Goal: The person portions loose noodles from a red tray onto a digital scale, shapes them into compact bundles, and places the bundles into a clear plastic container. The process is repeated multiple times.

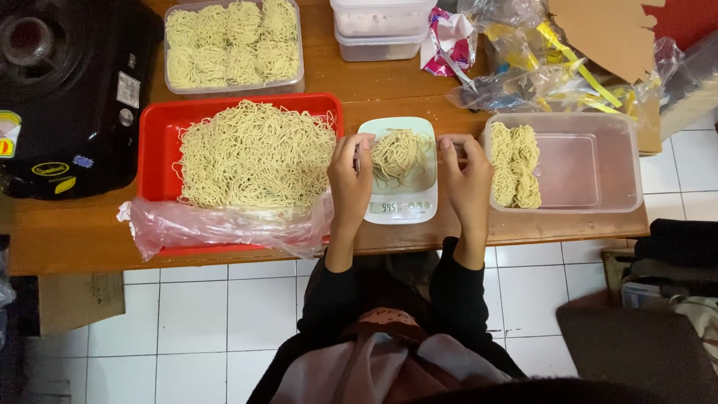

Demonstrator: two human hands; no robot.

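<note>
At the table's front edge, the left hand (350, 179) and right hand (465, 183) flank one small scale (399, 203), fingertips pinching the sides of a single noodle portion (399, 155) lying on its pale plate; both hands grasp strands. Left of them, one red tray (158, 142) carries a big loose noodle heap (256, 153), with crumpled clear plastic (217, 227) over its front rim. Right, one clear tub (591, 161) holds two or three bundles (514, 164). Toward the back edge, another tub (233, 45) holds about six nests, cut off by the frame. The scale's readout is too blurred to make out.
</note>
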